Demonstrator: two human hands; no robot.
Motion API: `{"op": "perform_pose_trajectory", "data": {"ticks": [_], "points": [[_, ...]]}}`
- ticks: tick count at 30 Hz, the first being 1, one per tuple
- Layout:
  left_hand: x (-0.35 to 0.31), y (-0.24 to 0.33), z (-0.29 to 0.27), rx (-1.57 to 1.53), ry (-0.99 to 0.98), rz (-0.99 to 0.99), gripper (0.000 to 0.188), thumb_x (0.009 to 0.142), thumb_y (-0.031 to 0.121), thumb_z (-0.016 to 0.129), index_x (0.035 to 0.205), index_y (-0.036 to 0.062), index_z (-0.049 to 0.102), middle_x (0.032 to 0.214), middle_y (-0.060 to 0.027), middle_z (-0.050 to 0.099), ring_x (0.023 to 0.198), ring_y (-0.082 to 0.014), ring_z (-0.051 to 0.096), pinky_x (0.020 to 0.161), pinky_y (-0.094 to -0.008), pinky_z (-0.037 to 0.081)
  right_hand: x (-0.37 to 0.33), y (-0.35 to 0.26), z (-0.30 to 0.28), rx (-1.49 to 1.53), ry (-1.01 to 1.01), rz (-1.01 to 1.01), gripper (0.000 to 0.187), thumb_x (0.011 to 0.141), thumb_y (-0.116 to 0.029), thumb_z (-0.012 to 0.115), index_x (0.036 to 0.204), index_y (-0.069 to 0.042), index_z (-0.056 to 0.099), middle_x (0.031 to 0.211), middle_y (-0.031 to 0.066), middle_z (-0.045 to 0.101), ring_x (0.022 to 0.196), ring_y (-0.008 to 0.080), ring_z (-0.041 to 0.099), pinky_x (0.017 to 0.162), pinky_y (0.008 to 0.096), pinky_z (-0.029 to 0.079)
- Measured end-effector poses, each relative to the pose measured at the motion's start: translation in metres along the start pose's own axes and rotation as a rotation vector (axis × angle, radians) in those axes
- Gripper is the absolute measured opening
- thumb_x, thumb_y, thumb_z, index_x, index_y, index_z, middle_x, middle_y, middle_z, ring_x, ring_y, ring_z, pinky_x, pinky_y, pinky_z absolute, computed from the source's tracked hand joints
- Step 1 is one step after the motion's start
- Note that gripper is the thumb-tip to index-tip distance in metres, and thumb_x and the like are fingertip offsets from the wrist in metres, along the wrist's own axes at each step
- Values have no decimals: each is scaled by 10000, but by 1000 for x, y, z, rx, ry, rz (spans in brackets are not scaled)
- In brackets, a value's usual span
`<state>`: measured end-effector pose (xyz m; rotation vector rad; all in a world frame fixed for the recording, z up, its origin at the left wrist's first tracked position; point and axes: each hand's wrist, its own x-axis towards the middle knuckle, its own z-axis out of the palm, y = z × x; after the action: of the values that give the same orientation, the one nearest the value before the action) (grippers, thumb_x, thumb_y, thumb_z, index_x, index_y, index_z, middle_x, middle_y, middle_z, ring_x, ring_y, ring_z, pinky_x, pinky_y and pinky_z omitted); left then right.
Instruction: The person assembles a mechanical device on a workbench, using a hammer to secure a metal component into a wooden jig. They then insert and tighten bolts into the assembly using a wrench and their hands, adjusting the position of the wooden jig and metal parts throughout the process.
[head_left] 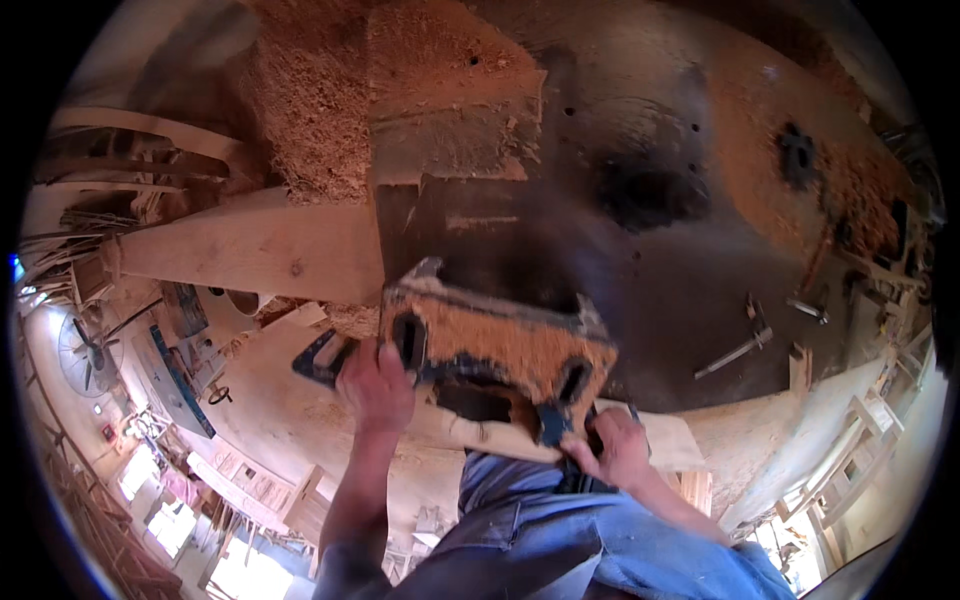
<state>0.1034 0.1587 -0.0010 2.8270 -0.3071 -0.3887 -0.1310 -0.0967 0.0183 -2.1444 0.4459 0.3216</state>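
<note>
In front of my body, at the near edge of a dark machine table [460, 220], is a sawdust-coated jig [495, 335] with two oval slots and blue-black fittings. My left hand [378, 392] is closed at the jig's left end, beside a dark flat handle [318, 357]. At its near right corner, my right hand [615, 450] wraps round a dark grip; part of this is hidden by the fingers. A pale wood strip [500, 438] runs along the jig's near side, between my hands. Past the jig's far edge, the table surface is blurred.
A broad wooden board [260, 245] extends left from the table. Sawdust [320, 120] is heaped beyond it. Metal clamps [740, 350] lie at right. A standing fan [88, 350] and wooden frames [860, 450] stand farther off.
</note>
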Motion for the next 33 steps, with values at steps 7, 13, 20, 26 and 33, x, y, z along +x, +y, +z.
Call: {"op": "perform_pose_trajectory", "data": {"ticks": [7,13,20,26,33], "points": [[3,-4,-3,-88,-23,91,394,1015,330,426,895,-19,565,793,-274,549,753,-517,534,651,-573,393,5,15,-4,141,-106,103,518,761,-513,868,693,-74,602,659,79,566,622,263,614,548,388,517],[1,7,5,-285,-89,-101,759,1036,591,331,1169,-82,654,1052,-247,724,933,-410,694,826,-484,534,8,13,-8,112,-65,59,488,877,-523,752,718,-91,590,705,96,557,689,299,624,597,423,516],[11,-9,-8,-171,-245,138,531,1099,363,359,1214,-57,664,1075,-223,739,952,-363,679,856,-435,518,6,-5,-6,41,31,105,469,884,-517,709,801,-68,602,755,142,612,736,363,654,641,480,524],[54,-56,15,-467,-241,164,520,1095,397,481,969,-78,651,832,-149,668,808,-277,580,774,-440,456,27,-33,-7,262,-49,461,492,802,-477,761,942,-9,697,884,254,721,898,449,697,823,522,545],[47,-4,-34,-642,-304,22,525,1097,425,498,880,-26,658,839,-48,655,831,-159,555,791,-366,457,23,-62,-66,140,-75,421,457,801,-444,774,933,-12,706,861,234,720,862,436,695,801,502,534]]}}
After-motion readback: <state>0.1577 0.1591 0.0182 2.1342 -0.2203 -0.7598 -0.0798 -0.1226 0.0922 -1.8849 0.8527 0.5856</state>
